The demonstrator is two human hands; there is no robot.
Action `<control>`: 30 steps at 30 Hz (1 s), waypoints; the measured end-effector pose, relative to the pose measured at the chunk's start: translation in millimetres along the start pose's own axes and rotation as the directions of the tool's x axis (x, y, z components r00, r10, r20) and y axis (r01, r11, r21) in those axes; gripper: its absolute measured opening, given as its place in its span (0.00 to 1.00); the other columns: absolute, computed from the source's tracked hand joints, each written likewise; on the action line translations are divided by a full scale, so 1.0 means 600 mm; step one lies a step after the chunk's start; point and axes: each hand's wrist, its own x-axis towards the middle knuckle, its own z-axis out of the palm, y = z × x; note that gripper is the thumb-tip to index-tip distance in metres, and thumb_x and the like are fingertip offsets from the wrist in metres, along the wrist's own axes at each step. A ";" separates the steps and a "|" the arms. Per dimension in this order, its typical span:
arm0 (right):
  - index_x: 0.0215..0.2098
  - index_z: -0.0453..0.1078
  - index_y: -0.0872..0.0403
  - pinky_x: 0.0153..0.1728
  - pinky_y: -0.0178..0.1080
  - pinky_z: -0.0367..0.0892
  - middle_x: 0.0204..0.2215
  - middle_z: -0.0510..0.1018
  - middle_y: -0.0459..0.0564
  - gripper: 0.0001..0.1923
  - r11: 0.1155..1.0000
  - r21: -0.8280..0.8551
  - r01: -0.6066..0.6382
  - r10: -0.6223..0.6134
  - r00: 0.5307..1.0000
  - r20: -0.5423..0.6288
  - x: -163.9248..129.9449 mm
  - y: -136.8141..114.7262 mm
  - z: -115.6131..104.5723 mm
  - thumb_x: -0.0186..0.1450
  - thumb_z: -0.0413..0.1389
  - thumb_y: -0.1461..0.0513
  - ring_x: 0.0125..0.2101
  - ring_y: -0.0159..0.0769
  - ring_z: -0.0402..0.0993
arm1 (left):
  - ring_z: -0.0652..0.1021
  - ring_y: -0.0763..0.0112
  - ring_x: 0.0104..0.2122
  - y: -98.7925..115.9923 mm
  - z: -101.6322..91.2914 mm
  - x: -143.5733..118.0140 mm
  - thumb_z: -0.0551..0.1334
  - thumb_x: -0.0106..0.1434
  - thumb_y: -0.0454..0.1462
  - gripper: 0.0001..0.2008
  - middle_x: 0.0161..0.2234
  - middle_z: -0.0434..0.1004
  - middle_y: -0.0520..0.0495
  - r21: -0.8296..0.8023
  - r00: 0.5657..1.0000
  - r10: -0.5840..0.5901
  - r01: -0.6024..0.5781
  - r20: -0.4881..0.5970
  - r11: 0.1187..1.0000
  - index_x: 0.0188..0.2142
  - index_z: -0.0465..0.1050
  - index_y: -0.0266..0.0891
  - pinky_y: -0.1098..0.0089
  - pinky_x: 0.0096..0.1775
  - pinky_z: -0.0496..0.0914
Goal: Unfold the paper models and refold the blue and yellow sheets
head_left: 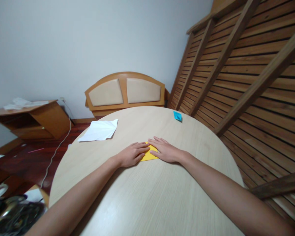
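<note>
A yellow sheet of paper (149,156) lies flat near the middle of the round table, its straight lower edge toward me. It looks folded, but both hands cover much of its outline. My left hand (133,154) rests on its left side with the fingers stretched out over the paper. From the other side my right hand (165,150) lies flat on it, fingers extended and thumb apart. Farther back on the right sits a small folded blue paper piece (177,116), apart from both hands.
White sheets (98,130) lie on the pale round table (147,203) at the back left. A wooden headboard (125,90) stands behind it, a slatted wooden panel (236,78) leans on the right. Left are a low cabinet (49,121) and a white cable (56,150).
</note>
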 end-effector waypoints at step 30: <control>0.71 0.50 0.56 0.69 0.54 0.40 0.71 0.51 0.56 0.35 0.998 -0.054 -0.017 0.018 0.999 0.034 0.000 -0.003 0.002 0.73 0.41 0.47 0.71 0.46 0.42 | 0.63 0.57 0.65 -0.008 0.003 -0.002 0.54 0.71 0.42 0.23 0.65 0.64 0.41 0.060 0.990 -0.133 0.136 -0.047 0.989 0.63 0.65 0.42 0.50 0.64 0.56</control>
